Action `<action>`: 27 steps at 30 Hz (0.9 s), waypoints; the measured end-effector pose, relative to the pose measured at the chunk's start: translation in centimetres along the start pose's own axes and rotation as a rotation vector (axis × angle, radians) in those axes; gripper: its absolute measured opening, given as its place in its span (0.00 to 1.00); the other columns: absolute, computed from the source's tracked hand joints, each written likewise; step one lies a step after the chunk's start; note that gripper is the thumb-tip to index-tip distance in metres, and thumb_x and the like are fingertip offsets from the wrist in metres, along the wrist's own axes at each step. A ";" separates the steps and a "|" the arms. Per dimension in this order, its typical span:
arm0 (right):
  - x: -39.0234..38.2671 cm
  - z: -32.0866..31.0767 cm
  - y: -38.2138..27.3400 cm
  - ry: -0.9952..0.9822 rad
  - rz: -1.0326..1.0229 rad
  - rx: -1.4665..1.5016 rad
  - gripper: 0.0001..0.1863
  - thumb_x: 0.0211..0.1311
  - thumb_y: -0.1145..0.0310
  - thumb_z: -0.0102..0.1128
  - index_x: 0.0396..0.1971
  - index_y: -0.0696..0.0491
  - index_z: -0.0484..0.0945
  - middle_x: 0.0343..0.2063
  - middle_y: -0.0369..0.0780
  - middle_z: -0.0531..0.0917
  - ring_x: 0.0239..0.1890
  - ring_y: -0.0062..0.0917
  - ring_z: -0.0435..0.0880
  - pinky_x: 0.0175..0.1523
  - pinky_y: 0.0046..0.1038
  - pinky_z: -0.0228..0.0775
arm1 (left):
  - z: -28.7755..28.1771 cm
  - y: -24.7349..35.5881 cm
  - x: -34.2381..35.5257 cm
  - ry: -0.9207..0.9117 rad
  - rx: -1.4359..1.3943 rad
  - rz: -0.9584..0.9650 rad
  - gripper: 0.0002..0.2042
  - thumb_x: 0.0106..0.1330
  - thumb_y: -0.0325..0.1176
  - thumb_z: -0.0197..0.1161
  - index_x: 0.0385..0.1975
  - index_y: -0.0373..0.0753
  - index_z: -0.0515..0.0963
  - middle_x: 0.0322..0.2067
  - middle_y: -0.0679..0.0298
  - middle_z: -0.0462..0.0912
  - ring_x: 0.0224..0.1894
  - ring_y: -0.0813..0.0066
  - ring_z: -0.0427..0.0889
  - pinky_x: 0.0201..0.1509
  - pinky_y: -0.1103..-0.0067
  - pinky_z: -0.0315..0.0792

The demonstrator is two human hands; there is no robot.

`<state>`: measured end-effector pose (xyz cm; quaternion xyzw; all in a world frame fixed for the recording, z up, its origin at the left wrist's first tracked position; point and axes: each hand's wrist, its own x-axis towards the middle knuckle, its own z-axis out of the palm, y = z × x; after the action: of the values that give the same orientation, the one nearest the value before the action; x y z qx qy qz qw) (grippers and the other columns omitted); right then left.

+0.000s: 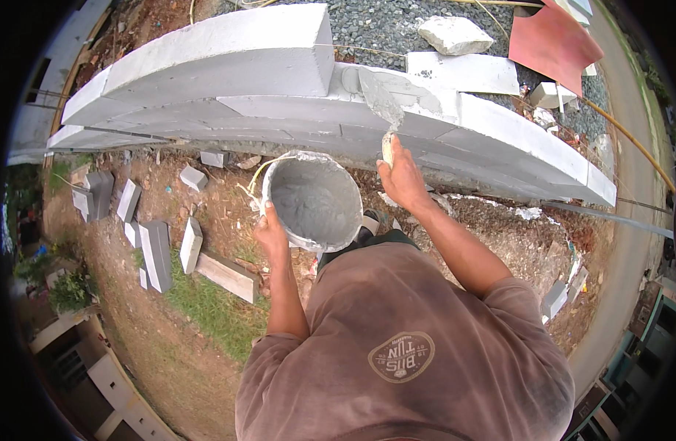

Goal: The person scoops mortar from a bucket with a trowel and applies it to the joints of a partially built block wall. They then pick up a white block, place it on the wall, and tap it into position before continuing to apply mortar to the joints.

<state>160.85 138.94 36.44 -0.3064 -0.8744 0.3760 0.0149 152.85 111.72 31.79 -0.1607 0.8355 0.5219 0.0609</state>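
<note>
My left hand (270, 229) grips the near left rim of a round bucket (356, 192), with the thumb up along its side. Wet grey mortar (316, 202) fills part of the bucket. My right hand (404, 175) is closed round the handle of a trowel (380, 99). Its mortar-smeared blade lies over the top of a wall of pale blocks (279, 110). Around the blade, a patch of grey mortar (419, 94) coats the wall top. Just left of it, an upper-course block (228, 55) ends.
Loose pale blocks (156, 253) and a wooden plank (226, 275) lie on the ground at left. Behind the wall are gravel (382, 26), a white chunk (455, 35), a flat white block (466, 71) and a reddish sheet (555, 48). A string runs along the wall.
</note>
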 end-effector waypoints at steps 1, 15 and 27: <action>0.5 0.6 -1.9 -0.028 0.006 -0.014 0.34 0.59 0.66 0.51 0.65 0.57 0.52 0.44 0.56 0.70 0.45 0.52 0.73 0.52 0.43 0.65 | -0.2 -0.3 0.2 -0.002 -0.023 -0.008 0.25 0.66 0.47 0.55 0.10 0.38 0.63 0.13 0.73 0.61 0.19 0.83 0.56 0.21 0.77 0.51; -3.7 -4.8 9.3 0.256 0.054 -0.232 0.34 0.58 0.66 0.53 0.65 0.49 0.55 0.38 0.51 0.72 0.40 0.46 0.76 0.43 0.44 0.70 | -1.0 -2.2 1.5 0.023 -0.017 -0.016 0.25 0.65 0.46 0.57 0.08 0.40 0.62 0.12 0.73 0.62 0.18 0.82 0.58 0.20 0.78 0.52; -2.8 3.5 5.1 -0.017 -0.154 -0.087 0.34 0.57 0.65 0.56 0.64 0.50 0.56 0.38 0.47 0.71 0.37 0.47 0.77 0.40 0.42 0.71 | -1.3 -1.0 0.8 0.040 0.012 -0.015 0.27 0.64 0.48 0.57 0.09 0.40 0.57 0.12 0.72 0.57 0.18 0.80 0.54 0.21 0.75 0.49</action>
<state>164.91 137.80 31.07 -0.2354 -0.9109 0.3381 0.0231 152.51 109.99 31.32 -0.1771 0.8385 0.5130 0.0489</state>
